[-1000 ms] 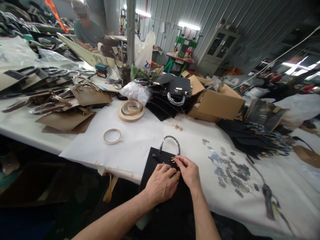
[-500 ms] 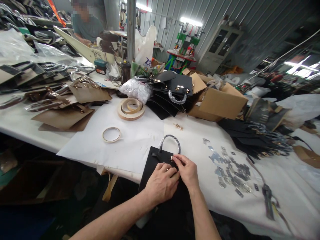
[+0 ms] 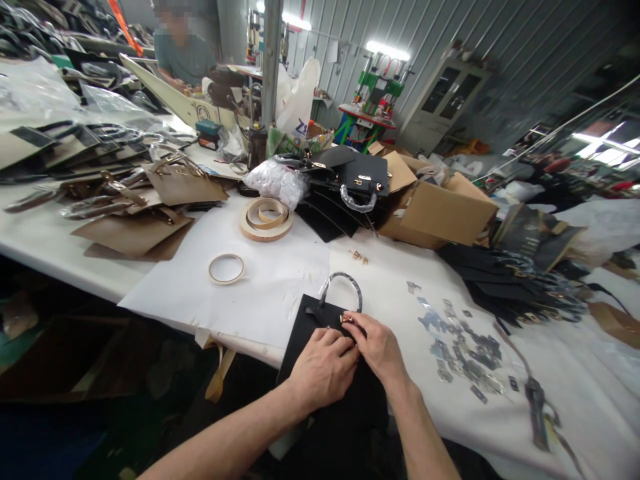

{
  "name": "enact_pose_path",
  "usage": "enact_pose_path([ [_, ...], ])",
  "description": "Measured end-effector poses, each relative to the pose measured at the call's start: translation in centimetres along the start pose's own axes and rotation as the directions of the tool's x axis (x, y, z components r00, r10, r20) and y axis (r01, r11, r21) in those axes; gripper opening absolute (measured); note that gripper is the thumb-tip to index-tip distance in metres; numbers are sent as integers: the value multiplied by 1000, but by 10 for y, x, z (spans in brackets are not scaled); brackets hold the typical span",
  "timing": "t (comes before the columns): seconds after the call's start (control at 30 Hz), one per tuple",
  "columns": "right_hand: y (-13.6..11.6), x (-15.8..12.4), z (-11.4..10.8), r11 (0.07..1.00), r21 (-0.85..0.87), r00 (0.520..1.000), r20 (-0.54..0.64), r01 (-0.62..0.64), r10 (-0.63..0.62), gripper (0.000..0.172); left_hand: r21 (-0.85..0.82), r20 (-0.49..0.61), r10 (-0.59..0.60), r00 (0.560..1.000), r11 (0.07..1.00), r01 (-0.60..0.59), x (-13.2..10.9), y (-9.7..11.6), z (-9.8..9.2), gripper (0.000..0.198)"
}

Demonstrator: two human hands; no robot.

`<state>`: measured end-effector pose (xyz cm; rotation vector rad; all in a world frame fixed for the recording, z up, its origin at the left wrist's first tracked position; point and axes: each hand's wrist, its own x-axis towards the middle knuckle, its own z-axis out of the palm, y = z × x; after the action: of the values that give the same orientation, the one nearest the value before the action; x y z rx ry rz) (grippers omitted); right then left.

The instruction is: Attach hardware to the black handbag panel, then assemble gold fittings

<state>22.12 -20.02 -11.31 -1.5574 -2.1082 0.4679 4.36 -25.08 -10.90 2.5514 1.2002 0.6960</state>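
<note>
A black handbag panel (image 3: 299, 328) lies at the table's front edge, its plastic-wrapped handle (image 3: 358, 289) arching up at the far side. My left hand (image 3: 324, 368) rests over the panel with its fingers curled and gripping it; the fingertips are partly hidden. Between the thumb and fingers of my right hand (image 3: 379, 345) is a small gold metal fitting (image 3: 345, 319), pinched close against the panel below the handle. Beyond the handle lies a small heap of gold fittings (image 3: 359, 257) on the white table covering.
Metal plates (image 3: 465, 347) are scattered to the right, near a corded tool (image 3: 536, 413). Tape rolls (image 3: 227, 269) and brown bag pieces (image 3: 135, 233) lie left. Black bags (image 3: 370, 175) and a cardboard box (image 3: 445, 210) stand behind. A person (image 3: 185, 57) sits at the far left.
The gold fitting in my right fingers has turned and now sits lower against the panel. My right hand has shifted slightly; my left hand stays put. The view has moved a little.
</note>
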Motion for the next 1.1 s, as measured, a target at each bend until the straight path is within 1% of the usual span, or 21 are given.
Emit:
enact_pose_path([
  [0.13, -3, 1, -2, 998, -58, 1000, 12, 29, -28, 24, 2, 7, -7, 1000, 1000, 7, 1, 2, -1, 21],
  [0.27, -6, 2, -4, 990, -106, 996, 2, 88, -88, 22, -29, 17, -9, 1000, 1000, 9, 1, 1, -3, 22],
  [0.33, -5, 3, -5, 991, -88, 994, 8, 106, -106, 22, -63, 28, -13, 1000, 998, 15, 0, -2, -7, 22],
  [0.43, -4, 4, -6, 992, -51, 993, 24, 118, -117, 22, -85, 12, -43, 999, 995, 44, -1, -15, -15, 31],
  [0.5, -4, 4, -6, 992, -40, 993, 31, 119, -118, 23, -72, -26, -91, 995, 993, 89, -1, -26, -20, 35],
  [0.57, -4, 3, -6, 992, -30, 992, 37, 119, -118, 25, -48, -70, -161, 984, 986, 158, 0, -37, -24, 34],
  [0.67, -6, 2, -6, 993, -14, 993, 34, 115, -114, 26, -3, -138, -277, 951, 960, 279, 2, -50, -25, 32],
  [0.77, -8, 1, -6, 994, -8, 994, 23, 111, -111, 25, 20, -173, -345, 922, 935, 354, 5, -56, -25, 33],
  [0.9, -8, 1, -5, 992, 13, 992, 16, 123, -123, 24, 28, -170, -379, 910, 921, 389, 8, -58, -25, 35],
  [0.97, -7, 1, -4, 992, 30, 992, -1, 126, -126, 24, 6, -165, -373, 913, 925, 379, 9, -58, -24, 31],
  [1.03, -6, 0, -3, 991, 54, 993, -24, 120, -119, 23, -43, -172, -366, 915, 930, 364, 11, -60, -21, 22],
  [1.1, -5, 0, -3, 990, 83, 993, -41, 112, -109, 22, -126, -204, -389, 898, 920, 370, 13, -63, -17, 9],
])
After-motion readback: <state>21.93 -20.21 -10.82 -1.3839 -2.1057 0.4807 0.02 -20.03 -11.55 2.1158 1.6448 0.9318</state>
